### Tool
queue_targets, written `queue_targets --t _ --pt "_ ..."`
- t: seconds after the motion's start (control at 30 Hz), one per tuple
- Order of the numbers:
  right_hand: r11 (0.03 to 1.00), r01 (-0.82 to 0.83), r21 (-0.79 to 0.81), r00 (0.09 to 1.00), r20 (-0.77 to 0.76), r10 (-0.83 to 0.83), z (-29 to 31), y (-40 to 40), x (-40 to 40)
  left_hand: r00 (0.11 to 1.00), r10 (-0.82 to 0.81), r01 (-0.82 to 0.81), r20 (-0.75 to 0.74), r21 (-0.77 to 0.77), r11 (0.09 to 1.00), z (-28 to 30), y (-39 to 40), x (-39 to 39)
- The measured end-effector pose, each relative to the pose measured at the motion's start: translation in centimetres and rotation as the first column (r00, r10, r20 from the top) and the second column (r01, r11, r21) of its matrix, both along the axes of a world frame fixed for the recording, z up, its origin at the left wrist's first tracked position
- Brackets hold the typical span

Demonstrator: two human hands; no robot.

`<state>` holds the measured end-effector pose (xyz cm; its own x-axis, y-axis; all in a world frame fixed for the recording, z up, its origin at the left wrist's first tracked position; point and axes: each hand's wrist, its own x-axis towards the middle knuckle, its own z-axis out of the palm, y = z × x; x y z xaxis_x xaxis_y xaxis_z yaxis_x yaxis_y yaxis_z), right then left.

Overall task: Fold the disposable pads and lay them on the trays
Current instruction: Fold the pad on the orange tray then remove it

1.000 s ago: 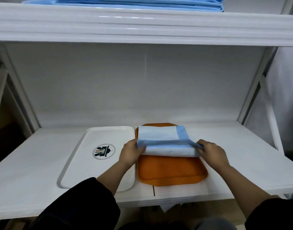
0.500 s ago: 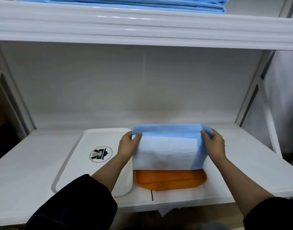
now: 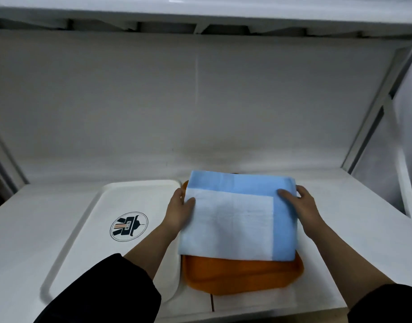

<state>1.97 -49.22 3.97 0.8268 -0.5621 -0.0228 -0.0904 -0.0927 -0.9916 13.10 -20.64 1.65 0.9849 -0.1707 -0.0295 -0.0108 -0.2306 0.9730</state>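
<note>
1. On my feed I see two arms coming in from the bottom edge, each wearing a dark, near-black sleeve.
2. The left sleeve (image 3: 102,292) is loose and bulky, and its fabric looks matte and plain; I can make out no print, buttons or stitching.
3. Its cuff is pushed up, so the forearm below it is bare down to the left hand (image 3: 179,212).
4. The right sleeve (image 3: 386,304) shows only as a dark patch in the lower right corner, also drawn back from a bare forearm.
5. The right hand (image 3: 304,206) is bare; I see no glove, ring or watch on either hand.
</note>
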Motion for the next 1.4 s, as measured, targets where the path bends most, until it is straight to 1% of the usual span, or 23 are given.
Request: queue_targets --t 0.07,0.13,0.2,0.27,0.33,0.37,0.43,0.5,0.6,0.67,0.7,0.73,0.8,0.9,0.93,0.97,1.03,1.07,1.13,1.23,1.27,1.3,1.4 --pt "0.989 -0.136 0.054 0.983 -0.115 0.142 -0.5 -0.7 0.4 1.000 -0.001 0.001 -0.007 0.026 1.000 -0.9 -0.3 0.8" --pt "0.981 -0.187 0.057 0.967 -0.162 0.194 -1.4 -0.9 1.3 1.000 0.007 -0.006 -0.023 0.037 0.999 -1.8 -0.5 1.5" --pt "0.995 -0.101 -0.017 0.983 -0.153 0.097 -2.1 -0.3 2.0 0.998 0.040 -0.037 -0.047 0.056 0.998 -2.4 -0.5 1.9" --pt "0.987 -0.023 -0.157 0.987 -0.163 -0.003 -3.3 0.0 3.1 0.996 0.049 -0.042 -0.080 0.079 0.996 -2.9 -0.6 2.3" --pt "0.953 -0.013 -0.301 0.979 -0.198 -0.049 -4.4 0.5 3.8 0.995 -0.004 0.022 -0.097 0.193 0.981 -3.4 -0.6 2.4" --pt "0.937 -0.013 -0.349 0.973 -0.220 -0.068 -4.8 0.7 4.0 0.996 -0.046 0.067 -0.077 0.289 0.955 -3.8 -0.5 2.4" --pt "0.930 0.019 -0.368 0.963 -0.242 -0.115 -5.7 0.9 4.4 0.989 -0.145 0.134 -0.011 0.456 0.880 -4.4 -0.3 2.3" --pt "0.920 0.036 -0.390 0.950 -0.271 -0.152 -6.2 1.0 4.6 0.977 -0.207 0.135 0.055 0.594 0.793 -4.9 -0.2 2.0" --pt "0.892 0.030 -0.452 0.942 -0.285 -0.176 -6.9 1.1 4.6 0.948 -0.269 0.041 0.169 0.774 0.632 -5.2 -0.6 1.5" --pt "0.886 0.025 -0.463 0.942 -0.286 -0.176 -7.2 1.0 4.7 0.923 -0.321 -0.029 0.213 0.870 0.493 -5.2 -1.2 1.3" --pt "0.882 0.020 -0.471 0.943 -0.285 -0.174 -7.3 0.9 4.9 0.907 -0.356 -0.061 0.227 0.905 0.422 -5.2 -1.4 1.1" --pt "0.878 0.022 -0.478 0.945 -0.277 -0.175 -7.3 1.0 5.0 0.886 -0.373 -0.121 0.274 0.915 0.384 -5.4 -1.4 1.0" --pt "0.870 0.054 -0.489 0.953 -0.236 -0.192 -7.2 1.0 5.2 0.848 -0.383 -0.221 0.366 0.901 0.373 -6.3 -1.3 1.4" --pt "0.877 0.063 -0.476 0.945 -0.254 -0.206 -7.3 1.4 5.1 0.848 -0.398 -0.214 0.351 0.912 0.350 -7.7 -0.7 1.3" --pt "0.851 0.053 -0.523 0.939 -0.264 -0.220 -7.5 1.6 5.0 0.870 -0.385 -0.175 0.309 0.922 0.346 -8.0 -0.6 1.1" --pt "0.770 0.045 -0.636 0.934 -0.246 -0.258 -7.8 1.8 4.9 0.890 -0.359 -0.147 0.281 0.922 0.357 -7.7 -0.6 0.8" --pt "0.529 0.008 -0.849 0.932 -0.185 -0.311 -8.9 2.3 4.7 0.864 -0.395 -0.174 0.312 0.922 0.347 -7.3 -1.0 0.4" --pt "0.448 -0.007 -0.894 0.945 -0.152 -0.288 -9.3 2.8 4.7 0.849 -0.442 -0.148 0.289 0.934 0.325 -7.4 -1.4 0.3" --pt "0.366 -0.120 -0.923 0.978 -0.173 -0.116 -10.1 4.5 4.6 0.808 -0.544 -0.049 0.226 0.946 0.320 -7.2 -2.6 -0.2" --pt "0.244 -0.380 -0.892 0.924 -0.354 0.146 -11.0 7.6 5.0 0.731 -0.668 0.119 0.135 0.940 0.321 -8.0 -4.4 -1.1" --pt "0.241 -0.441 -0.864 0.894 -0.399 0.206 -11.3 8.1 5.0 0.721 -0.684 0.161 0.108 0.934 0.318 -8.5 -4.6 -1.3" --pt "0.272 -0.510 -0.816 0.858 -0.457 0.237 -11.7 8.3 4.9 0.724 -0.683 0.179 0.096 0.930 0.321 -8.9 -4.6 -1.6" --pt "0.306 -0.549 -0.778 0.836 -0.504 0.217 -12.2 7.8 4.5 0.762 -0.643 0.168 0.084 0.932 0.321 -9.4 -3.9 -1.9"
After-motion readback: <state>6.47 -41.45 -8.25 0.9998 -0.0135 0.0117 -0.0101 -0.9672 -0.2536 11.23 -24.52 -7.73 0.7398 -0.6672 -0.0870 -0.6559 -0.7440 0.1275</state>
